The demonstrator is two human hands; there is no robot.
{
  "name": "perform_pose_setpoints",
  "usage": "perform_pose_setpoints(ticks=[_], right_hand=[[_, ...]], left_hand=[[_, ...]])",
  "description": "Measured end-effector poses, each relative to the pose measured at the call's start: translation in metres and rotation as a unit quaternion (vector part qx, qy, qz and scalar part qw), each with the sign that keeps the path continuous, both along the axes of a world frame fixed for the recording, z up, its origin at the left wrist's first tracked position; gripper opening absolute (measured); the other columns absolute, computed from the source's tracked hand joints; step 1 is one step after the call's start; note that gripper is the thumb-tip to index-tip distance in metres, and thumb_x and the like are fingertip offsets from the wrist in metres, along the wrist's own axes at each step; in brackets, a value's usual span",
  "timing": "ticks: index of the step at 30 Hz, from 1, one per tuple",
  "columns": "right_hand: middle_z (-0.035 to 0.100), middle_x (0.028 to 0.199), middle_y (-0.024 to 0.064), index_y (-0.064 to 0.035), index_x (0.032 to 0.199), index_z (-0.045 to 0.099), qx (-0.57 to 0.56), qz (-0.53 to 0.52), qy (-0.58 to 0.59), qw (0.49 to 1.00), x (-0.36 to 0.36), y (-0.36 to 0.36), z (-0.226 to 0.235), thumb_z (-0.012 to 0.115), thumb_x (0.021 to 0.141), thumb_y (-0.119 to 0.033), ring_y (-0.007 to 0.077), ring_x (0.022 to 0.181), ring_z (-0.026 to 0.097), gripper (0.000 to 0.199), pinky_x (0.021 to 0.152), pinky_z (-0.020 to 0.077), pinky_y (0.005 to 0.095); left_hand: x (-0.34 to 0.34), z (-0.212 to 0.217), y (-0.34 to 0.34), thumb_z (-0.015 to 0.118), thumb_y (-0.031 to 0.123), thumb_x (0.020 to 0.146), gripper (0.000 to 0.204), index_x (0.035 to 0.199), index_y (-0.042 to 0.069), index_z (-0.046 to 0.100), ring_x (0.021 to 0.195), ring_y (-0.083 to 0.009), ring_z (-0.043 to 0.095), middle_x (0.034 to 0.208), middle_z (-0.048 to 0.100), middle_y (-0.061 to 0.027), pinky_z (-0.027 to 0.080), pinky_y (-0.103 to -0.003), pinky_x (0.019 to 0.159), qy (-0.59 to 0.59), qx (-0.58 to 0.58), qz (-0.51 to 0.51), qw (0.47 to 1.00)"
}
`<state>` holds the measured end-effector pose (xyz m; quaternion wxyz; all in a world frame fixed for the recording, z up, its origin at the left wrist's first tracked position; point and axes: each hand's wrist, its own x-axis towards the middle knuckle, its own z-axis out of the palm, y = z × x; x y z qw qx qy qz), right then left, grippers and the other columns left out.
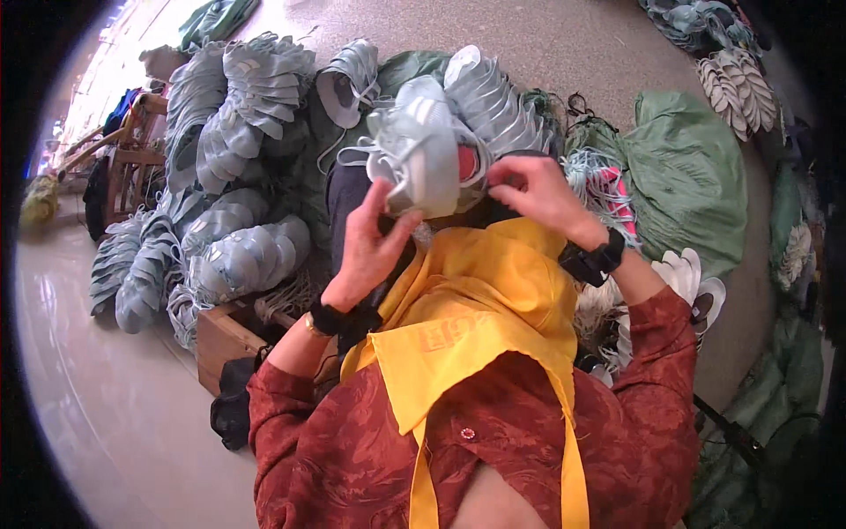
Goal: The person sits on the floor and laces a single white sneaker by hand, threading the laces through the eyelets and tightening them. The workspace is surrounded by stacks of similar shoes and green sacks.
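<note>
Over my lap is a pale grey-blue shoe upper [432, 167] with loose white laces and a patch of red [467, 162] on its right side. My left hand [363, 247] grips its near left edge between thumb and fingers. Just to the right of the upper, my right hand [539, 196] is closed, thumb against fingertips. Whatever those fingertips pinch is too small to make out. Beyond the upper, a single similar upper [345, 88] leans on the pile, its lace hanging down.
Nested stacks of uppers [251, 106] rise at the left, with another stack [498, 106] ahead. A wooden box [220, 344] stands by my left arm. At the right are a green sack [692, 176], pink and white laces [617, 198] and white shoe parts [683, 273].
</note>
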<state>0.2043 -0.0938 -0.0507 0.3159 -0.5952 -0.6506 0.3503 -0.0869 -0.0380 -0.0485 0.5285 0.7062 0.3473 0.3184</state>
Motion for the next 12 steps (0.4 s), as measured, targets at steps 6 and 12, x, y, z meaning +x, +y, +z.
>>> perform_pose_setpoints(ticks=[6, 12], right_hand=[[0.068, 0.101, 0.0177, 0.0009, 0.110, 0.066, 0.085, 0.081, -0.067, 0.991, -0.011, 0.000, -0.014, 0.074, 0.079, -0.002, 0.0327, 0.084, 0.069, 0.032, 0.076, 0.0563, 0.0397], [0.066, 0.109, 0.0184, -0.0010, 0.114, 0.062, 0.078, 0.081, -0.129, 0.985, -0.016, 0.006, -0.012, 0.075, 0.079, -0.002, 0.0347, 0.096, 0.068, 0.037, 0.082, 0.0559, 0.0407]], left_hand=[[0.000, 0.014, 0.000, 0.070, 0.004, 0.095, 0.024, 0.113, -0.001, 0.055, 0.094, -0.0071, 0.058, 0.101, 0.068, -0.0044, 0.048, -0.025, 0.081, -0.054, -0.042, 0.009, 0.998], [0.004, 0.012, 0.003, 0.070, 0.005, 0.096, 0.027, 0.118, 0.001, 0.055, 0.097, -0.0076, 0.058, 0.103, 0.068, -0.0048, 0.047, -0.025, 0.085, -0.022, -0.038, 0.004, 0.999]])
